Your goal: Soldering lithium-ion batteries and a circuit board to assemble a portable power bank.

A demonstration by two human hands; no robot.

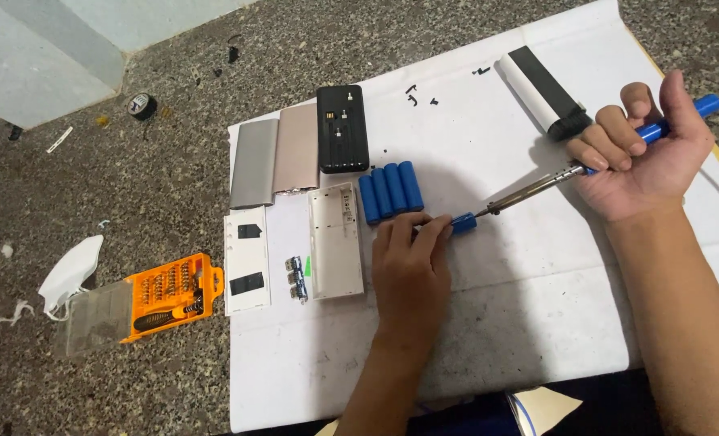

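My left hand rests on the white sheet and pinches a blue cylindrical battery cell by its left end. My right hand grips the blue handle of a soldering iron. The iron's metal tip touches the cell's right end. Several more blue cells lie side by side just above my left hand.
A white plastic case tray, a white panel and a small circuit board lie left of my hand. A black power bank, two metal shells, an orange screwdriver kit and a white-and-black block are nearby.
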